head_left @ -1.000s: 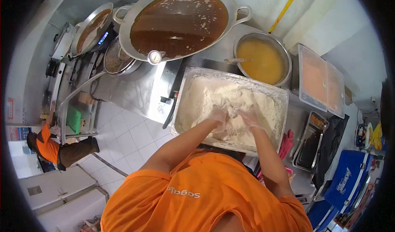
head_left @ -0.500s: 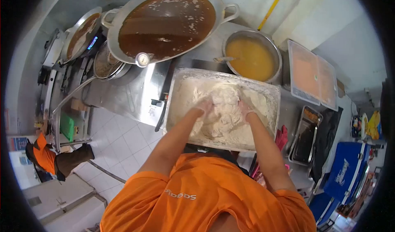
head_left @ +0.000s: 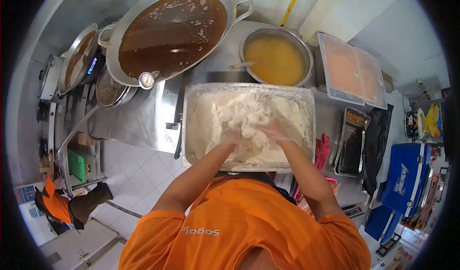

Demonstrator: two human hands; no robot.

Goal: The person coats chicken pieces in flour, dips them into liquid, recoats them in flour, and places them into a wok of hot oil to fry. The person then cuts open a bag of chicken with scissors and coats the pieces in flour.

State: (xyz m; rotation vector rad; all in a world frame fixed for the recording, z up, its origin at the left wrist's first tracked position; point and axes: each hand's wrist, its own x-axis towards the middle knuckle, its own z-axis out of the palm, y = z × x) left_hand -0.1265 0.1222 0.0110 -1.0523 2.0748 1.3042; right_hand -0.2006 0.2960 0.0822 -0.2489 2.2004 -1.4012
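A deep metal tray (head_left: 190, 95) of white flour (head_left: 201, 112) sits in front of me. In its middle lies a lumpy heap of flour-coated pieces (head_left: 247, 109); what is under the coating cannot be made out. Thin clear gloves cover both hands. My left hand (head_left: 231, 135) is down in the flour at the heap's near left side, its fingers apart and partly buried. On the right, my right hand (head_left: 272, 130) reaches inward with stretched fingers touching the heap's edge. Neither hand is closed round anything I can see.
Behind the tray stand a large pan of brown oil (head_left: 172, 35) with a thermometer (head_left: 146, 80) and a bowl of yellowish liquid (head_left: 275, 59). Lidded plastic containers (head_left: 347, 71) and a dark tray (head_left: 352, 145) are at right. Another person (head_left: 60, 203) is at far left.
Both hands have drawn back toward me, from around the heap to its near side. The heap has shifted and spread out. My view has turned slightly.
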